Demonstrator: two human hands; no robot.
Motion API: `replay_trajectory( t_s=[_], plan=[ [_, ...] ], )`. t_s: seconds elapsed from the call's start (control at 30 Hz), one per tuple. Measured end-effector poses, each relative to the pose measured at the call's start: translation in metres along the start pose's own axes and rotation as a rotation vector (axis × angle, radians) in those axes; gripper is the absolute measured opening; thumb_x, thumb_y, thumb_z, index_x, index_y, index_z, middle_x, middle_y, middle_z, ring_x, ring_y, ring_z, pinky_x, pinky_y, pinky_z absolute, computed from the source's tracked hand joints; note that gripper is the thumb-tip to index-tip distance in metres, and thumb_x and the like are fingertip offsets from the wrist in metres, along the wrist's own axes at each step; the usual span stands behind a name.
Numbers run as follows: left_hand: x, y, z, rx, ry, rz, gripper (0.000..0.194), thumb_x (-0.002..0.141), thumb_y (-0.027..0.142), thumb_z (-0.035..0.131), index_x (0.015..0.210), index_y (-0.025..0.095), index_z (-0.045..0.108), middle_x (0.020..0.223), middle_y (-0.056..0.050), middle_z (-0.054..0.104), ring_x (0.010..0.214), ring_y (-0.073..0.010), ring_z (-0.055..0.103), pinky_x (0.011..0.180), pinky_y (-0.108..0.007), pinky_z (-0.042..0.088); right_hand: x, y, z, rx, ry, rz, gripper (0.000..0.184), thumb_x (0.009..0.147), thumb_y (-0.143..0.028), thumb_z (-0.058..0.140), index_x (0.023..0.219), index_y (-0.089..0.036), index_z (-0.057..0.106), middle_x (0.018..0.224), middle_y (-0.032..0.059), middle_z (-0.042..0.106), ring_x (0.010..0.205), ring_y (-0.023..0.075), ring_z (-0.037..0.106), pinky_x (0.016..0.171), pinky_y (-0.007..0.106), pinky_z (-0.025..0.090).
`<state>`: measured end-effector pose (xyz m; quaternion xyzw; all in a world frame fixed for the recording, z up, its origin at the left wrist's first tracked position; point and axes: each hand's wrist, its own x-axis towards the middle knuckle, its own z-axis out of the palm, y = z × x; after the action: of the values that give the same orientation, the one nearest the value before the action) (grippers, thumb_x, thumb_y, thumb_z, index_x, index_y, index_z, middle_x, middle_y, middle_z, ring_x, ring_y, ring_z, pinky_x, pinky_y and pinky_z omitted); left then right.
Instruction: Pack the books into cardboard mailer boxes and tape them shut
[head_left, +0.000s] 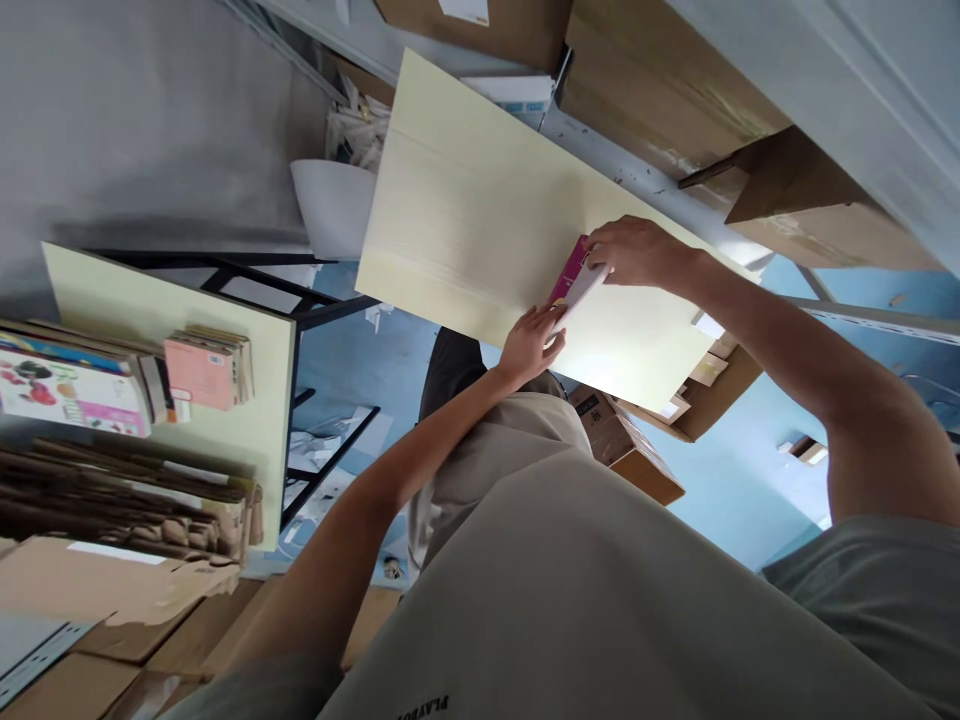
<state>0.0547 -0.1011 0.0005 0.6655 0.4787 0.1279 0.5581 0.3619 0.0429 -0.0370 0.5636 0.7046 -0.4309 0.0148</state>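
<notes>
A book (568, 274) with a magenta-pink cover and a thick white page edge stands tilted on the pale cream tabletop (465, 180). My left hand (528, 348) grips its nearer end, thumb on one side and fingers on the other. At the farther end, my right hand (636, 252) is closed around the upper corner, fingers bent over the edge. Both hands are low over the table surface. Most of the book's cover is hidden by the hands and by its tilt.
On a second cream table (266, 400) at left lie a small stack of pink-covered books (201, 372) and larger books (75, 385). Flattened cardboard (112, 500) is piled below. Cardboard boxes (675, 90) line the far side; another box (626, 440) sits on the blue floor. A white bin (334, 205) holds paper scraps.
</notes>
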Motion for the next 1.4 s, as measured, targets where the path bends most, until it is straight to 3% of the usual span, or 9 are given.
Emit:
replay_trajectory(
  t_s=[0.13,0.27,0.47,0.67,0.8,1.03,1.17,1.23,1.4],
  plan=[
    [-0.005,-0.018,-0.005,-0.159,0.092,-0.214,0.046,0.119,0.055,0.063,0.150,0.023,0.071,0.124,-0.013,0.088,0.093,-0.0253,0.082,0.090,-0.037,0.066,0.010,-0.013,-0.036,0.119,-0.046,0.013,0.046,0.105,-0.068,0.088,0.107,-0.022,0.085,0.108,0.0015,0.085,0.124,0.0330,0.082,0.117,0.057,0.064],
    [-0.005,-0.031,-0.012,-0.399,0.307,-0.277,0.050,0.111,0.072,0.073,0.116,0.022,0.073,0.113,-0.012,0.085,0.100,-0.0252,0.081,0.085,-0.033,0.064,0.030,-0.037,-0.045,0.207,-0.105,-0.044,0.050,0.086,-0.066,0.105,0.107,-0.025,0.086,0.106,0.0049,0.087,0.116,0.0356,0.082,0.108,0.053,0.068],
    [0.006,-0.055,-0.022,-0.672,0.473,-0.551,0.043,0.089,0.043,0.104,0.108,0.021,0.072,0.108,-0.010,0.085,0.109,-0.0273,0.083,0.097,-0.036,0.069,0.074,-0.056,-0.005,0.455,0.020,-0.017,0.052,0.084,-0.062,0.106,0.105,-0.022,0.080,0.097,0.0061,0.082,0.105,0.0320,0.078,0.104,0.057,0.068],
    [0.021,-0.073,-0.024,-0.947,0.501,-0.733,0.023,0.104,0.024,0.085,0.099,0.021,0.063,0.099,-0.005,0.080,0.107,-0.0191,0.085,0.113,-0.040,0.070,0.105,-0.042,0.041,0.248,0.157,0.101,0.039,0.096,-0.054,0.095,0.104,-0.019,0.078,0.103,0.0081,0.079,0.107,0.0297,0.074,0.111,0.051,0.066],
    [0.026,-0.075,-0.031,-0.715,0.396,-0.753,0.031,0.108,0.040,0.084,0.094,0.023,0.062,0.092,-0.006,0.078,0.101,-0.0251,0.087,0.104,-0.046,0.074,0.105,-0.050,0.066,0.062,0.254,0.184,0.018,0.105,-0.036,0.083,0.114,-0.020,0.083,0.131,0.0122,0.076,0.119,0.0296,0.074,0.120,0.050,0.063],
    [0.038,-0.085,-0.086,0.410,-0.077,-0.605,0.045,0.106,0.058,0.083,0.081,0.022,0.071,0.100,-0.025,0.084,0.127,-0.0531,0.081,0.116,-0.065,0.062,0.062,-0.076,0.124,0.131,0.573,0.309,0.044,0.115,-0.032,0.061,0.158,-0.023,0.070,0.170,0.0209,0.060,0.166,0.0388,0.050,0.138,0.066,0.051],
    [0.058,-0.089,-0.109,0.505,-0.024,-0.339,0.031,0.113,0.040,0.071,0.130,0.015,0.078,0.132,-0.026,0.081,0.125,-0.0440,0.080,0.115,-0.058,0.065,0.001,-0.080,0.170,0.334,0.781,0.573,0.060,0.116,-0.041,0.056,0.171,-0.019,0.056,0.166,0.0267,0.056,0.158,0.0407,0.057,0.126,0.068,0.061],
    [0.072,-0.090,-0.110,0.406,0.019,-0.210,0.039,0.113,0.028,0.068,0.150,0.016,0.071,0.148,-0.023,0.075,0.124,-0.0360,0.080,0.118,-0.051,0.065,-0.020,-0.087,0.192,0.465,0.751,0.664,0.066,0.111,-0.041,0.063,0.171,-0.017,0.056,0.153,0.0268,0.063,0.137,0.0390,0.070,0.114,0.064,0.067],
    [0.096,-0.088,-0.087,0.278,0.069,-0.244,0.058,0.104,0.015,0.071,0.161,0.021,0.068,0.151,-0.018,0.070,0.117,-0.0292,0.079,0.121,-0.048,0.065,-0.024,-0.099,0.216,0.594,0.677,0.640,0.074,0.101,-0.037,0.070,0.169,-0.010,0.061,0.137,0.0248,0.068,0.130,0.0386,0.071,0.114,0.060,0.067]
  ],
)
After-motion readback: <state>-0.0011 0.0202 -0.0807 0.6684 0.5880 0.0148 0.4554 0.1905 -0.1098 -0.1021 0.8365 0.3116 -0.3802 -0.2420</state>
